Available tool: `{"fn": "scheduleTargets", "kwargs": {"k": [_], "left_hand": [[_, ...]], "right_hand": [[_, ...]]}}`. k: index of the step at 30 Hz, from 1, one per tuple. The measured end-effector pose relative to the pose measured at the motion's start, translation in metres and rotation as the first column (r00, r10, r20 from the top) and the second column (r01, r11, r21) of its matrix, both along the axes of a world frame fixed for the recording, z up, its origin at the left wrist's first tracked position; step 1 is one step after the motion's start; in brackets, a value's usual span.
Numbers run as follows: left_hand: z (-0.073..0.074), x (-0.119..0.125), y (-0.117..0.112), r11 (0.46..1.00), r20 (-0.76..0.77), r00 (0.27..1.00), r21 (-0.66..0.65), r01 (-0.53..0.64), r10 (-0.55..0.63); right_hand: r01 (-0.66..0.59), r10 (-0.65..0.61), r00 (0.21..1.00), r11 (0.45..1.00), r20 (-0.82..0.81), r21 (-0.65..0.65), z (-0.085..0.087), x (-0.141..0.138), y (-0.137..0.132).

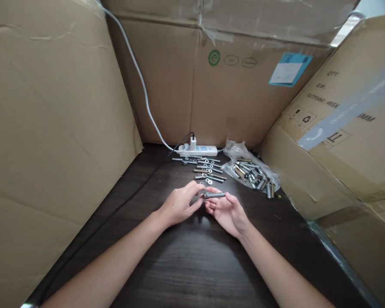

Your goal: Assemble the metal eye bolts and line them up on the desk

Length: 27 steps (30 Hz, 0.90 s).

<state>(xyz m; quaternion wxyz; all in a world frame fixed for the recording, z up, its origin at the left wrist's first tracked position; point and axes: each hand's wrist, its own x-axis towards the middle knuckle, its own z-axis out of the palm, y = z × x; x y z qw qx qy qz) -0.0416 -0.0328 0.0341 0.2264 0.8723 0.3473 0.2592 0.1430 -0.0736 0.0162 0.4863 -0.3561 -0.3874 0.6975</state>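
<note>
Spanning the lower centre of the frame between thumb and fingers, the right hand [227, 216] has its grip clamped on a grey metal bolt [216, 195], which lies nearly level. The left hand [179, 203] has thumb and fingertips drawn close at the bolt's left end; whether they pinch anything, I cannot tell.

This one piece looks at least partly put together, with a thicker part at its left end. Much seems left to handle: just above the hands, rods [216, 179] and washers [210, 182] lie in loose rows, and right of centre metal sleeves [268, 191] spill from a clear plastic bag [234, 149]. How many pieces are finished is too small to tell.

The surface [179, 265] is dark, wood-grained. Beyond the rows sits a white power strip [211, 150]; a black cable [141, 186] runs toward the lower left. Cardboard [167, 77] walls in the left, top and right of the frame.
</note>
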Motion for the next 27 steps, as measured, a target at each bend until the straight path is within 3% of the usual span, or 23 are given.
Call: {"fn": "scheduleTargets", "kwargs": {"k": [6,10,14,18,23,27], "left_hand": [[0.001,0.002,-0.002,0.999,-0.018,0.999,0.021,0.050,-0.050],[-0.005,0.002,0.001,0.999,-0.057,0.998,0.033,0.004,-0.002],[-0.010,0.001,0.005,0.999,-0.073,0.997,0.046,-0.004,0.007],[-0.011,0.002,0.005,0.998,-0.081,0.997,0.060,-0.007,0.012],[-0.007,0.006,0.001,0.995,-0.103,0.994,0.081,0.049,-0.041],[-0.007,0.008,-0.001,0.995,-0.096,0.993,0.056,0.079,-0.073]], "right_hand": [[-0.073,0.064,0.992,0.994,-0.105,-0.077,0.000,0.004,0.000],[0.050,-0.051,0.992,0.999,0.113,0.013,-0.003,0.008,0.003],[0.128,-0.246,0.845,0.955,0.475,0.268,-0.011,0.015,0.006],[0.073,-0.328,0.683,0.919,0.652,0.387,-0.018,0.016,0.004],[0.032,-0.276,0.697,0.934,0.662,0.356,-0.022,0.011,0.002],[0.009,-0.316,0.625,0.917,0.714,0.398,-0.017,0.011,0.001]]}}
